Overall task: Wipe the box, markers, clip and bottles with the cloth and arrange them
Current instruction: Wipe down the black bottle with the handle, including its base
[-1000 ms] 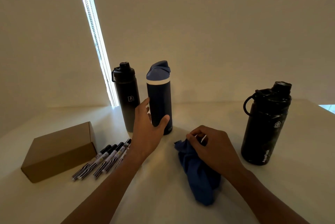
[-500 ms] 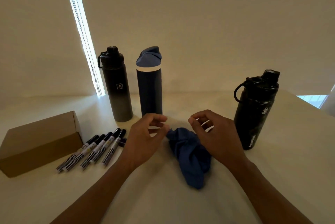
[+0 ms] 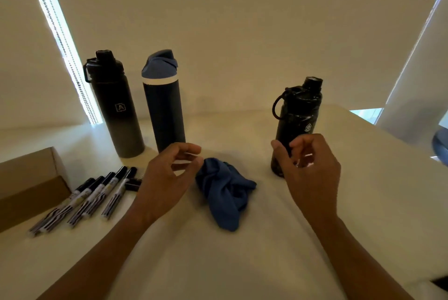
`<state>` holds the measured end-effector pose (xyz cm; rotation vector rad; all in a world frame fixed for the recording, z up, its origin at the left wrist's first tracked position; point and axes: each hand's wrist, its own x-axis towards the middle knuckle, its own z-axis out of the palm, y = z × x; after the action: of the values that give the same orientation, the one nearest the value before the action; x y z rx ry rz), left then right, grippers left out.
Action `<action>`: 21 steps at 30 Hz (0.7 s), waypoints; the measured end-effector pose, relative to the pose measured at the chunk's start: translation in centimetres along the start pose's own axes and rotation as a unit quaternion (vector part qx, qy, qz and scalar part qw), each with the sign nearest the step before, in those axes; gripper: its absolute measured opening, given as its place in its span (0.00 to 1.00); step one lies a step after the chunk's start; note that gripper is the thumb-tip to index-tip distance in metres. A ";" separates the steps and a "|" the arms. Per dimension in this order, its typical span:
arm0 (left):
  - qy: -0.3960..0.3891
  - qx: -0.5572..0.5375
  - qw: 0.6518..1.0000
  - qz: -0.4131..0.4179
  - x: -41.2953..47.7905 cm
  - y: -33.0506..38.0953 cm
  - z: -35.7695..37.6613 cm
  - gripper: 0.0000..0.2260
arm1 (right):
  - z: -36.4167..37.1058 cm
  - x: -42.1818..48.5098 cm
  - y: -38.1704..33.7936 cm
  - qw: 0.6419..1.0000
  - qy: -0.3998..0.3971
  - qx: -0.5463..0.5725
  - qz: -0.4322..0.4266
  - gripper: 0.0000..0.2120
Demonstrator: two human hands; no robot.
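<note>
The tall black bottle (image 3: 116, 110) carries a small square badge with the letter A; the wide black bottle (image 3: 299, 115) shows a round white emblem on its side, and any print below it is hidden behind the right hand (image 3: 310, 171); the markers (image 3: 92, 197) have striped labels too small to read; the blue bottle (image 3: 163, 110) has a pale band under its lid.

Half a second ago both hands were close together over the blue cloth (image 3: 225, 190); now the right hand has swung away to the right and hangs in front of the wide black bottle, fingers loosely curled and thumb out, and whether it touches the bottle I cannot tell; the left hand (image 3: 167, 178) has stayed just beside the cloth's upper left edge, fingers loosely bent with a gap between thumb and fingertips; the cloth lies crumpled in the same spot, between the two hands.

The box (image 3: 29, 183) sits at the left edge of the view, the markers lie in a row just beside it, and the clip (image 3: 132, 184) rests by the marker caps; the tall black and blue bottles stand upright side by side behind them; the table (image 3: 242, 263) meets the wall behind the bottles and its right edge runs past the wide bottle; bare tabletop lies between the blue bottle and the wide one, and in front of the cloth.
</note>
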<state>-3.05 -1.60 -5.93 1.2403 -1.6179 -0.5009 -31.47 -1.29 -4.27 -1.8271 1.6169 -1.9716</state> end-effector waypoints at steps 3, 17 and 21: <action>-0.001 0.005 1.000 0.006 0.0 0.0 0.1 0.09 | -1.0 0.6 1.7 0.995 0.027 -0.008 0.095 0.36; 0.031 -0.009 0.999 0.001 0.9 0.1 -1.5 0.12 | 2.2 2.6 0.7 0.981 -0.149 0.005 0.123 0.34; 0.039 -0.017 0.999 -0.008 0.9 0.9 -2.8 0.17 | 5.6 4.1 -4.8 0.967 -0.224 0.091 0.084 0.31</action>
<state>-1.01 -1.43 -3.62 1.2328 -1.5289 -0.4816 -25.86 -5.15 0.69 -1.8237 1.3519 -1.4446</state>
